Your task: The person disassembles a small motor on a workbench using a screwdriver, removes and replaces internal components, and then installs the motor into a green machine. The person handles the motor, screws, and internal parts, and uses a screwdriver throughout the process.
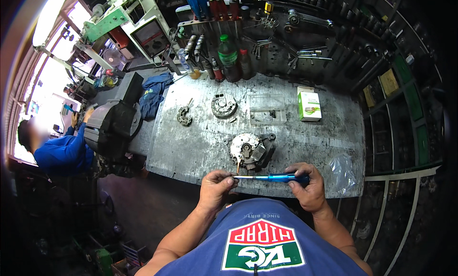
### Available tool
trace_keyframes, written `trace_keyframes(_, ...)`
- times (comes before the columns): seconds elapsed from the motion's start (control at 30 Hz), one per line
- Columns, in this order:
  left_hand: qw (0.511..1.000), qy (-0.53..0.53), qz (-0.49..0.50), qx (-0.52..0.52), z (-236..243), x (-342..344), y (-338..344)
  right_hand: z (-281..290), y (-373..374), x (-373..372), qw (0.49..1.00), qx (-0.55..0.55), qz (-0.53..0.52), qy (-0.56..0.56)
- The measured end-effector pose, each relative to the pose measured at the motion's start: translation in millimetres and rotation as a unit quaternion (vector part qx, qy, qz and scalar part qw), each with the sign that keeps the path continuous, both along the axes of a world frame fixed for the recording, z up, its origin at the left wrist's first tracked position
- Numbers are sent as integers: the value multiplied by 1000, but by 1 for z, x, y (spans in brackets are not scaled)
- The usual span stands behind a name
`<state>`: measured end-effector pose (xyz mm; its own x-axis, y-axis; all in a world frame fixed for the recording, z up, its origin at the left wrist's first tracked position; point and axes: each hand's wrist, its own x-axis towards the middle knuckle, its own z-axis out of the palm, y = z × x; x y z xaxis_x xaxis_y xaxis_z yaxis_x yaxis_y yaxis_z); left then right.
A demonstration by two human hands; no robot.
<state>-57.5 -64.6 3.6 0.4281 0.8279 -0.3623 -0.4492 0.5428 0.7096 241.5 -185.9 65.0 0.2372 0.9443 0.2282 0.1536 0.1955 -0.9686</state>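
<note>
A screwdriver with a blue handle (281, 177) lies level between my hands, just above the table's near edge. My right hand (310, 186) is closed round the handle end. The fingers of my left hand (215, 186) pinch the shaft's tip; anything small between them cannot be made out. Just beyond the shaft sits a partly opened alternator (245, 147), with its round metal end and inner parts facing up. A thin copper-coloured piece (238, 166) sticks out from it toward my left hand. Farther back on the table (200, 156) lie a round slotted cover (220, 105) and a curved metal part (184, 116).
A clear plastic case (267, 102) with small parts and a green-and-white carton (309, 105) stand at the back. A crumpled clear bag (344, 173) lies right. Bottles (228, 61) and tools line the back. At left are a large vise (112, 125) and a person in blue (62, 149).
</note>
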Motion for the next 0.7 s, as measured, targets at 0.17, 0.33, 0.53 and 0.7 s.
trace_keyframes(0.17, 997, 54, -54, 28, 1, 2, 4, -4, -6, -7, 975, -120, -75, 173)
trace_keyframes(0.33, 977, 148, -71, 134, 13, 22, 7, 10, 0, -7, 979, -70, -125, 141)
trace_keyframes(0.53, 914, 246, -108, 303, 38, 47, 46, 57, 25, 11, 992, 18, -122, 18)
trace_keyframes(0.7, 812, 308, -49, 494, 53, 68, 84, 89, 52, 11, 989, 46, -109, -85)
